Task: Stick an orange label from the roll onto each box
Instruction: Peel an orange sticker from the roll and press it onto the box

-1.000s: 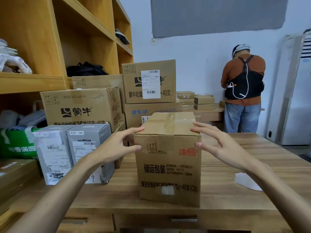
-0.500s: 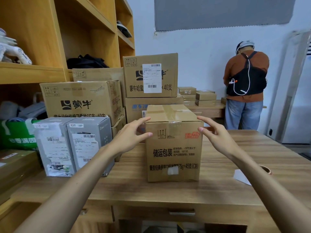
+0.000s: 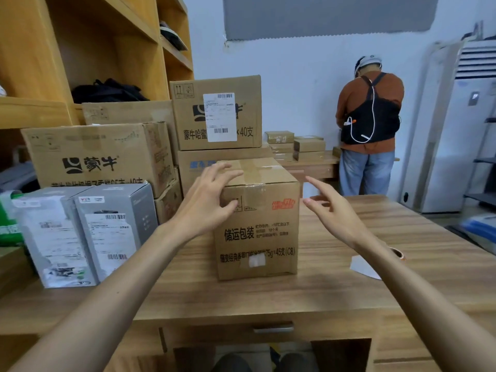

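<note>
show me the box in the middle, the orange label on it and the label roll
box [image 3: 257, 237]: head view, middle of its front face.
orange label [image 3: 283, 204]: head view, centre of the label.
label roll [image 3: 397, 253]: head view, the small part of its rim that shows.

Soft, even room light around me, faint shadows. Clear tape [image 3: 255, 170] on the brown cardboard box [image 3: 257, 232] glints; the tall wooden shelving [image 3: 40, 63] bows, blurring at the frame's edge.
</note>
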A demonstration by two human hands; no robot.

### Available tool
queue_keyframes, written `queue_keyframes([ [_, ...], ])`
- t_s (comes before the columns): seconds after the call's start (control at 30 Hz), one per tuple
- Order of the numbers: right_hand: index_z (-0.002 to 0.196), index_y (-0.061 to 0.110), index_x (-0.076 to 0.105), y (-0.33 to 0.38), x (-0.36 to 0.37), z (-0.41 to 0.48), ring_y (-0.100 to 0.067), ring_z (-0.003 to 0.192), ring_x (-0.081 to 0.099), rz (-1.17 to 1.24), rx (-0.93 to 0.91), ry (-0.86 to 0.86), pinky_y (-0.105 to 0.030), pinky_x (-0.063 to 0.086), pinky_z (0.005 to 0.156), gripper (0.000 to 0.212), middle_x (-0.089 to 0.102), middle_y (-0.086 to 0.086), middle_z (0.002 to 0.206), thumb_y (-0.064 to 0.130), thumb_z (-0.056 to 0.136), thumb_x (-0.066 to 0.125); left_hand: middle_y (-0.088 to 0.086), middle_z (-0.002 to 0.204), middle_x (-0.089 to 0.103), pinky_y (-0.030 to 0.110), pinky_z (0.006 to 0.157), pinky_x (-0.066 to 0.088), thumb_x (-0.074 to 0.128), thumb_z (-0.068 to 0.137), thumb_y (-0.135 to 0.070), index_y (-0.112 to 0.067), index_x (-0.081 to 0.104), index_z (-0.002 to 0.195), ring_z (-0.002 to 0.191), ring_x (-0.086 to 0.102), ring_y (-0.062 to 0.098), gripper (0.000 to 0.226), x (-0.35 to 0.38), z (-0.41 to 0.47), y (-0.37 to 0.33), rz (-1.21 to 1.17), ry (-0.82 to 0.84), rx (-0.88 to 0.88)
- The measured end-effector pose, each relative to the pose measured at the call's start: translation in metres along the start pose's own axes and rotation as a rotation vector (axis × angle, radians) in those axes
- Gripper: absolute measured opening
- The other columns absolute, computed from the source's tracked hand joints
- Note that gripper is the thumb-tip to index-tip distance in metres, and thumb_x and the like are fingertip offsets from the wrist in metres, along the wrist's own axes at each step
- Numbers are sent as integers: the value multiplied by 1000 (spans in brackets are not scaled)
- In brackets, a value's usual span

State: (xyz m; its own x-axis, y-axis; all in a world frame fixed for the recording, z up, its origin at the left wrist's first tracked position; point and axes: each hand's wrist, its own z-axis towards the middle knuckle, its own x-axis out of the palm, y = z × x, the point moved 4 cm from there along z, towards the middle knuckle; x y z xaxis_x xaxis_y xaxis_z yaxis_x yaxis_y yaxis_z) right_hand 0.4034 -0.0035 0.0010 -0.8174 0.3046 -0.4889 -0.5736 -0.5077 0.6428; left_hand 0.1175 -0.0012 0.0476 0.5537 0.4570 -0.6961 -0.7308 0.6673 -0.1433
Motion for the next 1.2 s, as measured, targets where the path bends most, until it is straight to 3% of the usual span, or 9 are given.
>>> queue_keyframes([
  [0.23, 107, 21, 69, -61, -59, -37, -11, 70, 55, -439, 65, -18, -32, 42, 72, 22, 56, 9, 101, 30, 87, 72, 1, 133, 61, 36, 109, 43, 65, 91, -19, -14, 63, 126, 128, 51, 17, 36, 78, 15, -92, -43, -20, 323],
  [0.47, 96, 25, 69, -116, -97, -76, -11, 73, 49, -590, 235, 83, -29, 32, 65, 13, 62, 6, 103, 28, 83, 73, -2, 129, 61, 47, 99, 48, 58, 91, -7, -16, 65, 125, 119, 56, 23, 35, 202, 17, -152, -245, 328, 259],
  [0.57, 97, 21, 73, -128, -105, -88, -1, 70, 54, -553, 250, 75, -17, 34, 60, 15, 65, 7, 98, 21, 82, 75, 7, 130, 61, 38, 101, 47, 58, 85, 4, -9, 66, 125, 117, 58, 27, 43, 240, 12, -174, -416, 416, 174],
  [0.6, 97, 19, 73, -131, -107, -92, 5, 67, 54, -533, 249, 78, -9, 33, 60, 16, 66, 8, 95, 18, 81, 76, 10, 134, 60, 29, 108, 40, 57, 83, 7, -6, 65, 128, 122, 55, 28, 47, 249, 10, -180, -454, 441, 136],
  [0.67, 98, 16, 73, -138, -108, -99, 15, 65, 52, -498, 259, 80, -4, 35, 63, 19, 65, 11, 91, 11, 80, 76, 12, 144, 54, 13, 102, 31, 55, 81, 12, -4, 60, 134, 127, 52, 28, 55, 261, 9, -190, -512, 477, 76],
  [0.77, 99, 18, 72, -150, -108, -106, 2, 68, 52, -491, 300, 90, -14, 34, 64, 21, 66, 11, 93, 10, 79, 75, 9, 147, 51, 21, 85, 41, 52, 82, 13, -6, 59, 135, 113, 59, 33, 57, 277, 9, -198, -583, 496, 17],
  [0.9, 94, 22, 69, -155, -104, -110, -12, 75, 58, -467, 297, 72, -35, 48, 71, 16, 64, 12, 83, 15, 79, 72, 13, 131, 55, 31, 85, 48, 58, 83, 6, -8, 62, 130, 110, 59, 31, 50, 292, 7, -197, -604, 479, -1],
  [1.03, 92, 14, 70, -153, -98, -108, -17, 75, 60, -434, 283, 40, -36, 48, 72, 15, 68, 4, 85, 6, 80, 67, 11, 117, 56, 32, 90, 48, 58, 84, 5, -11, 64, 126, 105, 59, 26, 46, 292, 9, -192, -640, 463, -84],
  [1.2, 96, 14, 69, -151, -88, -110, -22, 78, 63, -404, 289, 52, -35, 49, 75, 23, 69, 1, 89, 1, 77, 66, 9, 106, 54, 29, 79, 42, 68, 89, -11, -14, 66, 112, 86, 54, 18, 23, 286, 7, -185, -623, 472, -78],
])
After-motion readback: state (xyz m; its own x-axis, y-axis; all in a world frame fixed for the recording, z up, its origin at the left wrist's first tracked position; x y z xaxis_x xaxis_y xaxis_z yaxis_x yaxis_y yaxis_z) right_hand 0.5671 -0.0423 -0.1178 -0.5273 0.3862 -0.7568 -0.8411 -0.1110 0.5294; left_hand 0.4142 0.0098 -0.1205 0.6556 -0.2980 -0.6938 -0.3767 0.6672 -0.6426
